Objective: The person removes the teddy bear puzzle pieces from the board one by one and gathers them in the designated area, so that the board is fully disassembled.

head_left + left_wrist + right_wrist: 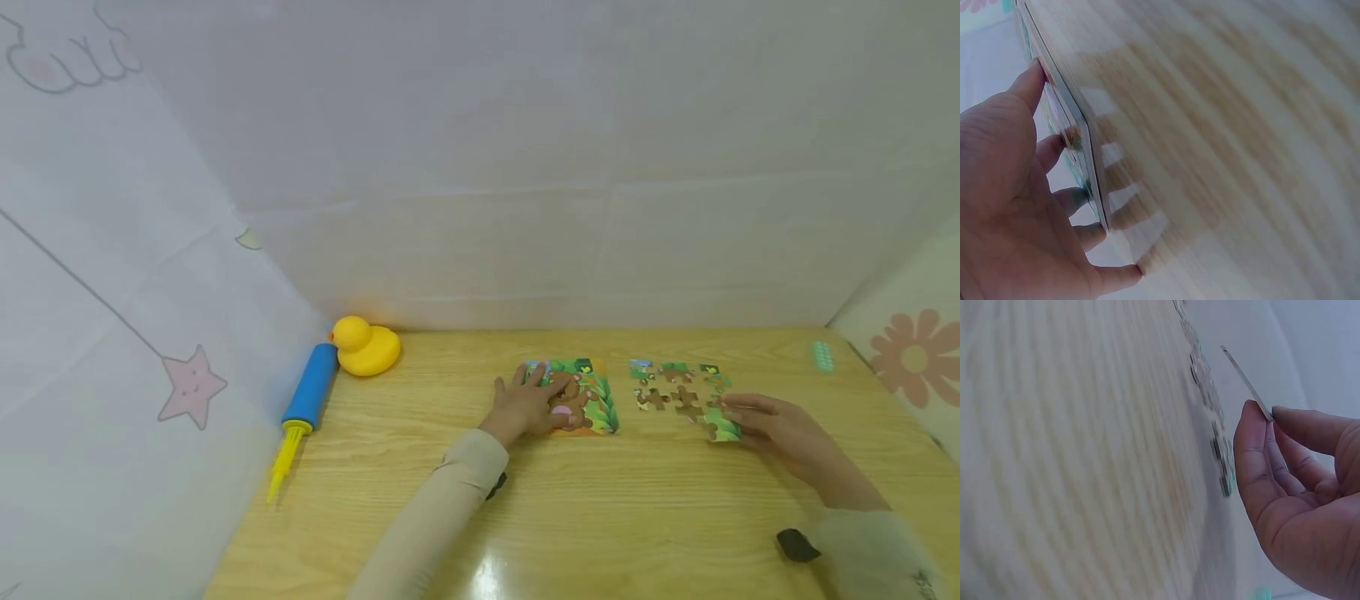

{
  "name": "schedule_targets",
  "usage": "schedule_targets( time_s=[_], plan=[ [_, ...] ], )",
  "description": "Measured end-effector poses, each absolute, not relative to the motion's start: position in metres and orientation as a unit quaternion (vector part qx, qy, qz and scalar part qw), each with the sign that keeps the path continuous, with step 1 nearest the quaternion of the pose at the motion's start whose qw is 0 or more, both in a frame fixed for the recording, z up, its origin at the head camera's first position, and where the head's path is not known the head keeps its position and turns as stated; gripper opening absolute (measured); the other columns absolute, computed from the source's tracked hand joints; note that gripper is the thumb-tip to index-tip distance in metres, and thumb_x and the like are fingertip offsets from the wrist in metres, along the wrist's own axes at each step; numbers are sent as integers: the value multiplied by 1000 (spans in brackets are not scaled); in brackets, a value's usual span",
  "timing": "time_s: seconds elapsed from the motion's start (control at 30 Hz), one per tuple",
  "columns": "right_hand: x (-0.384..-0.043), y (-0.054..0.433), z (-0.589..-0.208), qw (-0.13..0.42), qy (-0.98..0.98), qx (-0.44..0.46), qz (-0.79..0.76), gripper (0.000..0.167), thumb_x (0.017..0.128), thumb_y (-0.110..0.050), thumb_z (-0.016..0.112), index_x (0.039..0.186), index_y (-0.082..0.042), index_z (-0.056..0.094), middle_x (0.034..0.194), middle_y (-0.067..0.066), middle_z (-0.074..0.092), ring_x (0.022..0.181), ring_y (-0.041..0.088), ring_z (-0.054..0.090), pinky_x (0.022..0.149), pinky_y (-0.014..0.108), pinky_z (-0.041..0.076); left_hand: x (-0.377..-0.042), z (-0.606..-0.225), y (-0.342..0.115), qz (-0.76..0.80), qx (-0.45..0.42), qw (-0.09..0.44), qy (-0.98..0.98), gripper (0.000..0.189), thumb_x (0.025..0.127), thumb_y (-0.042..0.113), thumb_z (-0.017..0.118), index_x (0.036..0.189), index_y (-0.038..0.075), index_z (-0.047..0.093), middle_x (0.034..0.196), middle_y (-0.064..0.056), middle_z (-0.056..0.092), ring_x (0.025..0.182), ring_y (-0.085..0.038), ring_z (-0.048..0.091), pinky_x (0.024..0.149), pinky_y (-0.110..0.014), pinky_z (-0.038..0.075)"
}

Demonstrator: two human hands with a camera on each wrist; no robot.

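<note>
My left hand (525, 404) lies with spread fingers on a puzzle board (602, 398) that shows a brown animal among green leaves. In the left wrist view, several fingertips (1071, 142) touch the board's face and edge, while one fingertip meets the table beside it. To the right, my right hand (783, 429) pinches a green puzzle piece (724, 425) between thumb and finger. That piece (1246, 382) appears edge-on in the right wrist view, raised off the table. Several loose puzzle pieces (686, 402) lie between the board and my right hand.
A yellow toy duck (367, 348) stands at the back left, beside a blue and yellow hand pump (312, 387). Near the back right corner lies a small pale green item (822, 357). Cloth walls (480, 250) border the wooden table (450, 367) at back and sides.
</note>
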State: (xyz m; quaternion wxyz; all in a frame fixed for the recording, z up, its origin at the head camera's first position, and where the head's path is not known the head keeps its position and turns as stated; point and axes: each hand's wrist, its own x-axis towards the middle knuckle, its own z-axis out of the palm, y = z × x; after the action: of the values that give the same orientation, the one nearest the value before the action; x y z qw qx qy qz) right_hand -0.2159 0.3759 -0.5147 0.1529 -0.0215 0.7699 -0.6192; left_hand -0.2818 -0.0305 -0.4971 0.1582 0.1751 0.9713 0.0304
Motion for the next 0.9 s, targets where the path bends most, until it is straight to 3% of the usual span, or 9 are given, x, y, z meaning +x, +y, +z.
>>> schedule_targets(
  time_s=[0.07, 0.2, 0.3, 0.4, 0.53, 0.73, 0.8, 0.9],
  plan=[
    [-214, 381, -516, 155, 770, -16, -619, 53, 106, -21, 55, 148, 7, 42, 118, -30, 63, 104, -8, 63, 85, 18, 58, -282, -497, -31, 34, 173, 158, 972, 78, 93, 76, 45, 160, 47, 19, 173, 3, 6, 160, -31, 5, 121, -70, 16],
    [-209, 391, -521, 161, 748, 6, -644, 32, 105, -18, 57, 136, -13, 60, 113, -26, 67, 99, -3, 67, 83, 21, 59, -281, -494, -31, 37, 173, 159, 971, 77, 93, 75, 46, 160, 48, 18, 173, 2, 6, 160, -31, 5, 121, -70, 16],
    [-205, 398, -523, 169, 737, 20, -654, 25, 105, -16, 56, 126, -28, 64, 110, -25, 68, 98, 0, 68, 82, 22, 60, -280, -494, -31, 38, 174, 161, 971, 76, 94, 75, 45, 160, 49, 17, 173, 2, 6, 160, -32, 4, 121, -70, 15],
    [-203, 400, -523, 177, 748, 25, -640, 25, 106, -19, 55, 127, -29, 63, 110, -27, 67, 98, 0, 68, 82, 21, 59, -281, -495, -31, 37, 174, 161, 971, 76, 94, 74, 45, 159, 50, 16, 173, 2, 6, 160, -32, 4, 121, -70, 14],
    [-202, 401, -523, 175, 761, 34, -624, 26, 105, -22, 57, 131, -24, 62, 109, -29, 66, 98, -3, 67, 82, 20, 59, -282, -495, -31, 35, 172, 160, 971, 76, 94, 74, 45, 159, 50, 16, 173, 3, 6, 160, -31, 5, 122, -70, 16],
    [-199, 400, -520, 145, 822, 42, -549, 56, 105, -28, 57, 145, 8, 45, 104, -30, 63, 92, -4, 67, 80, 23, 60, -281, -494, -31, 37, 171, 161, 971, 76, 94, 74, 46, 160, 48, 17, 173, 3, 7, 160, -30, 5, 122, -69, 17],
    [-198, 400, -519, 134, 842, 45, -520, 61, 105, -30, 56, 147, 12, 41, 106, -24, 66, 90, -2, 69, 79, 24, 61, -281, -493, -30, 38, 171, 162, 971, 76, 94, 74, 46, 160, 48, 17, 173, 3, 7, 160, -30, 5, 122, -69, 16],
    [-196, 400, -515, 124, 863, 50, -487, 62, 106, -32, 55, 148, 12, 40, 116, -2, 72, 88, 2, 72, 77, 26, 62, -281, -493, -30, 37, 171, 163, 971, 78, 93, 75, 45, 160, 48, 17, 173, 3, 6, 160, -30, 5, 122, -69, 15]
  ],
)
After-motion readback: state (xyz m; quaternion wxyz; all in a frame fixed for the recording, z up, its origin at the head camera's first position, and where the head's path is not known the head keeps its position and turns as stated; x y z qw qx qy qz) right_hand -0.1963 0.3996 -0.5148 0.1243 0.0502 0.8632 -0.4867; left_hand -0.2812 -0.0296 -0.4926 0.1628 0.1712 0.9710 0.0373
